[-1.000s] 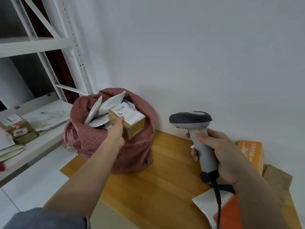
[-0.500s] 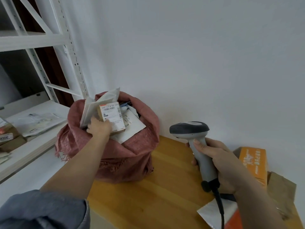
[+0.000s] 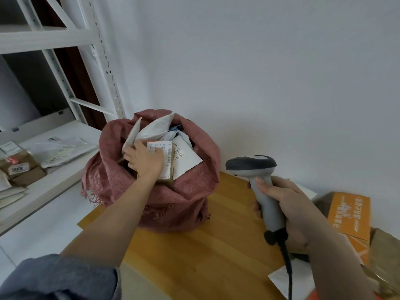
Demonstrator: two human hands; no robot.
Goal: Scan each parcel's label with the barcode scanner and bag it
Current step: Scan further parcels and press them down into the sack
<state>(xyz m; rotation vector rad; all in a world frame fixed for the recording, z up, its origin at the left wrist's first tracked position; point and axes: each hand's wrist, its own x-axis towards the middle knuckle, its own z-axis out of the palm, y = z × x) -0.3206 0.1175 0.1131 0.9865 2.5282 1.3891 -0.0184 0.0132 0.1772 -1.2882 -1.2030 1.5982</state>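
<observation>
1. A small brown cardboard parcel (image 3: 167,163) with a white printed label is seen in the mouth of a dusty-pink woven sack (image 3: 190,191), which stands on a light wooden table (image 3: 194,256) beside the white wall.
2. The parcel is pressed from above by the left hand (image 3: 145,161), whose fingers are laid flat and spread over the label (no curl round the box is visible).
3. Several white poly mailers (image 3: 155,128) are packed into the sack around the parcel.
4. A grey handheld barcode scanner (image 3: 259,185) with a dark head is gripped by its handle in the right hand (image 3: 287,211), fingers wrapped round it; its black cable (image 3: 287,271) hangs down.
5. An orange printed carton (image 3: 348,215) is seen at the table's right end, well apart from the sack.
6. More parcels are stacked on a white metal shelf (image 3: 54,169) at the left.
</observation>
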